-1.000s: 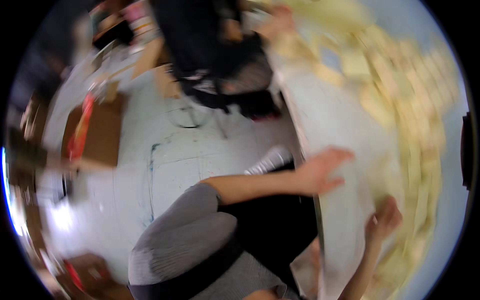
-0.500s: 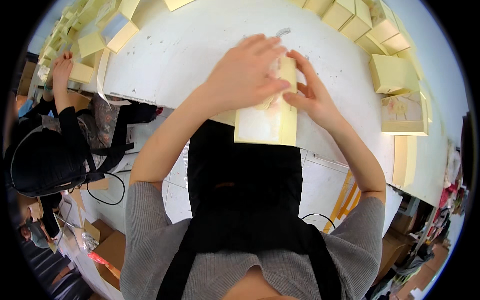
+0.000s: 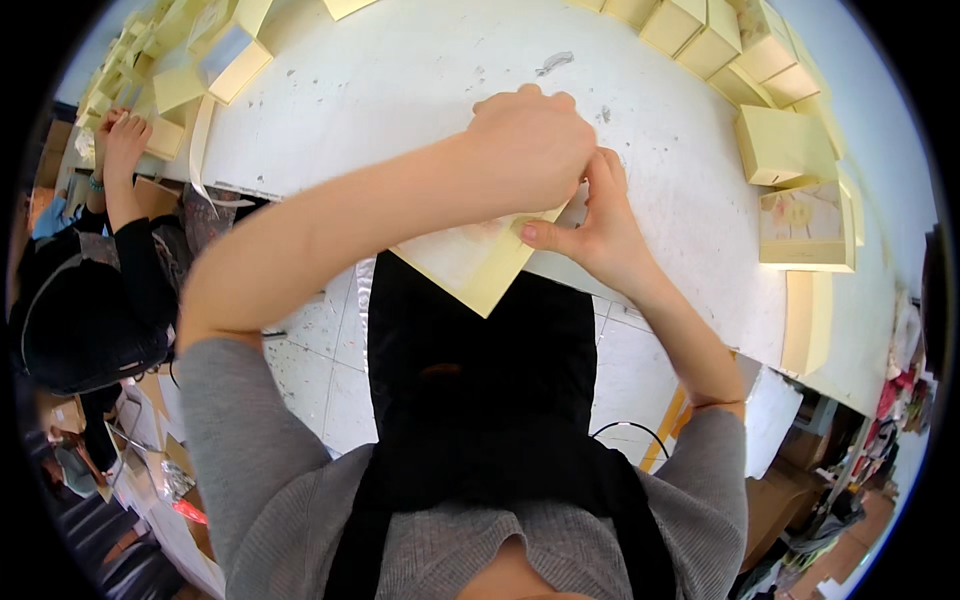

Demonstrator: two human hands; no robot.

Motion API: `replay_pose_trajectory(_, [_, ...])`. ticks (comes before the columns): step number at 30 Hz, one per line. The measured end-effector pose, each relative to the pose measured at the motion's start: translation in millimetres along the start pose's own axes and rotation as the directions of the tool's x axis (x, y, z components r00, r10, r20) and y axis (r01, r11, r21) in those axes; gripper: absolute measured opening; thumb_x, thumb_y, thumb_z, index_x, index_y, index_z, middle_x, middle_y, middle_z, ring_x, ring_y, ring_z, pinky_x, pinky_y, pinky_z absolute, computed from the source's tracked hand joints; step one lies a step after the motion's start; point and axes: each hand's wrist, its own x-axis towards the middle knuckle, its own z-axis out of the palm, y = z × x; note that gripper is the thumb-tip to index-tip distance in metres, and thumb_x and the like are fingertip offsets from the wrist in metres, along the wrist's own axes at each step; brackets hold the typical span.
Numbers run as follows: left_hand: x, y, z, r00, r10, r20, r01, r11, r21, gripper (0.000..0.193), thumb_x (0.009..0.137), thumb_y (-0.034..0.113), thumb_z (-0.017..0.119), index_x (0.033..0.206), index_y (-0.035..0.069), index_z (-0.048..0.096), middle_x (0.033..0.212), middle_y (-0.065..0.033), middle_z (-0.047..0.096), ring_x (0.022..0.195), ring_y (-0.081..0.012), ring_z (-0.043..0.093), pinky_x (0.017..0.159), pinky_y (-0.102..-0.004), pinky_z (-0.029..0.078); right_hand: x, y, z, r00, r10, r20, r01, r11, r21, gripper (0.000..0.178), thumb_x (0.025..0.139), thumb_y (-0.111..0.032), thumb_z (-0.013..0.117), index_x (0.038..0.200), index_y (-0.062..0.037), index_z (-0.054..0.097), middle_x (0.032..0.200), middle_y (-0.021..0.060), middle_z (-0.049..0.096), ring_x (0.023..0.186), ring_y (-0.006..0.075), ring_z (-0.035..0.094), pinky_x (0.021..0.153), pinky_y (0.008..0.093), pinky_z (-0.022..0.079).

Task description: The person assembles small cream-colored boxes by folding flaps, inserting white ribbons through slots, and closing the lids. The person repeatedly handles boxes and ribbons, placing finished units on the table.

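A pale yellow box with a white, pink-tinted printed face lies turned at an angle, one corner jutting over the table's near edge. My right hand grips its right side, thumb on the yellow border and fingers on the far side. Across the box's far end reaches my left hand, its fingers curled in close to my right fingertips. What the left fingers hold, if anything, is hidden beneath the hand. My left forearm covers much of the box.
Several yellow boxes line the table's right side, one with a printed window-like face. More stand at the far left beside an open box and a pale ribbon. A co-worker's hands work there. The white table has dark scuffs.
The box has turned, its near end swinging left. My left hand went from spread over the box to curled at its far right. My right hand shifted slightly nearer, still gripping the box.
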Motion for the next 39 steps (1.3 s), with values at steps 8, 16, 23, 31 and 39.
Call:
replay_pose_trajectory(8, [7.1,28.5,-47.7,0.957,-0.044,0.287,-0.044,0.955,0.294,0.019,0.068,0.006,0.064,0.086,0.005,0.069,0.076,-0.0117,0.067,0.069,-0.0283,0.067,0.055,-0.0399,0.053,-15.8,-8.6,42.7,0.968,0.045,-0.248,0.007,0.979,0.204,0.084,0.068,-0.028,0.084,0.133,-0.0017,0.039,0.124,0.0180,0.039,0.117,0.0319,0.035,0.099,0.0444,0.036])
replay_pose_trajectory(16, [-35.7,-115.8,11.3,0.930,-0.320,-0.181,0.215,0.873,-0.438,0.034,0.090,0.017,0.055,0.123,0.009,0.057,0.087,-0.0169,0.067,0.078,-0.0312,0.064,0.070,-0.0375,0.051,-19.3,-3.0,61.6,0.919,0.072,-0.387,0.138,0.862,0.488,0.080,0.066,-0.018,0.083,0.133,-0.0059,0.041,0.133,0.0137,0.035,0.125,0.0266,0.033,0.099,0.0415,0.036])
replay_pose_trajectory(23, [-19.9,-103.2,10.7,0.909,-0.324,-0.264,0.203,0.895,-0.398,0.034,0.092,0.034,0.055,0.094,0.004,0.070,0.091,-0.0133,0.069,0.085,-0.0287,0.065,0.075,-0.0403,0.051,-24.4,20.2,13.0,0.953,-0.137,-0.272,0.297,0.614,0.731,0.029,0.068,0.012,0.059,0.090,-0.0067,0.064,0.123,0.0082,0.057,0.127,0.0254,0.040,0.105,0.0407,0.032])
replay_pose_trajectory(31, [0.8,-101.0,13.7,0.899,-0.291,-0.328,0.153,0.910,-0.386,0.035,0.087,0.039,0.061,0.094,0.006,0.071,0.082,-0.0131,0.068,0.075,-0.0241,0.065,0.065,-0.0356,0.048,-25.9,-10.3,-42.1,0.805,-0.514,0.295,0.516,0.853,0.079,0.026,0.061,0.016,0.054,0.077,0.0005,0.067,0.097,0.0058,0.073,0.114,0.0331,0.059,0.089,0.0394,0.051])
replay_pose_trajectory(39, [-9.8,-76.6,8.2,0.567,0.361,-0.741,-0.242,0.932,0.269,0.036,0.078,0.040,0.071,0.082,0.004,0.068,0.068,-0.0069,0.062,0.068,-0.0256,0.063,0.058,-0.0366,0.049,-30.3,-25.6,-48.0,0.798,-0.495,0.344,0.556,0.825,-0.100,0.034,0.055,0.018,0.051,0.081,0.0030,0.066,0.099,0.0099,0.072,0.106,0.0350,0.064,0.085,0.0382,0.055])
